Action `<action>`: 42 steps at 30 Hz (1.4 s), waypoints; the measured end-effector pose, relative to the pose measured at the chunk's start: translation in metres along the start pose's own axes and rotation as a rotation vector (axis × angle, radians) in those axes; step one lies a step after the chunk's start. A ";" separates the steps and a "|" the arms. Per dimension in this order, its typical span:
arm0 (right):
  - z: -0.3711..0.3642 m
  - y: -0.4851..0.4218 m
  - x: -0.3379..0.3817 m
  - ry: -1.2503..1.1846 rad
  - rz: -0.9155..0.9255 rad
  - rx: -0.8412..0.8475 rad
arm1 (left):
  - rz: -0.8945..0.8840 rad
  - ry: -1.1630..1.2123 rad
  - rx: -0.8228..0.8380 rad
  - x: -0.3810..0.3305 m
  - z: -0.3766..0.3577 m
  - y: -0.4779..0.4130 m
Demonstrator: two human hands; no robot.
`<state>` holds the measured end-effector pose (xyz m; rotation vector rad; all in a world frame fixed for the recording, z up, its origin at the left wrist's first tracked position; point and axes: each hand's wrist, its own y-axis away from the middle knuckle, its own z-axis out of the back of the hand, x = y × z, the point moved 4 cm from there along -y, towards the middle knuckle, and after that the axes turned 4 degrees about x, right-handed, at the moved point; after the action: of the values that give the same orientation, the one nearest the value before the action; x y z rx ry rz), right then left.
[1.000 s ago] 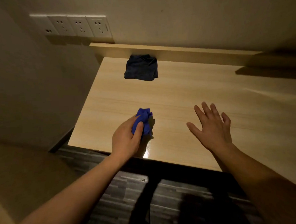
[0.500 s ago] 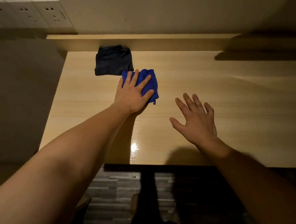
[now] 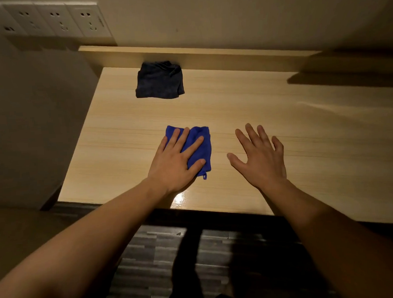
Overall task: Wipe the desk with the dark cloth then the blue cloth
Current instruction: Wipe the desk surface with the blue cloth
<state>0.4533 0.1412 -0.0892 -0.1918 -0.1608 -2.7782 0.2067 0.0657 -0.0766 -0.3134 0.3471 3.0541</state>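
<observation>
Near the front edge of the tabletop (image 3: 280, 112), my left hand (image 3: 177, 162) presses flat on the blue cloth (image 3: 198, 144), dragged back from beside the dark cloth (image 3: 159, 80); right hand (image 3: 259, 159) hovers open, empty. Blue wiping is underway.

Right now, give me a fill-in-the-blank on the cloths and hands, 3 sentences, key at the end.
1. The left hand lies flat on the ____ cloth.
2. The dark cloth sits at the desk's back edge, touched by ____ hand.
3. The right hand is open with fingers spread and holds ____.

Missing words: blue; neither; nothing
</observation>
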 end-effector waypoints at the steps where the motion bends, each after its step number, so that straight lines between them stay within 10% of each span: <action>1: 0.000 0.000 0.000 -0.001 0.001 0.001 | 0.000 0.005 -0.004 -0.002 -0.003 0.008; 18: 0.026 0.002 -0.036 -0.158 0.046 0.028 | -0.004 0.168 -0.156 -0.051 -0.018 0.094; 27: 0.017 0.015 -0.082 0.002 -0.109 0.022 | 0.077 0.816 -0.074 -0.057 0.048 0.026; 33: 0.016 0.012 -0.085 -0.013 -0.103 0.068 | -0.008 0.538 -0.216 -0.048 0.101 -0.131; 42: 0.014 0.010 -0.087 -0.049 -0.092 0.025 | 0.007 0.072 -0.007 -0.026 0.062 -0.231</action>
<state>0.5392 0.1630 -0.0875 -0.2526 -0.2213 -2.8623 0.2374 0.3038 -0.0617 -0.4249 0.3424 3.0572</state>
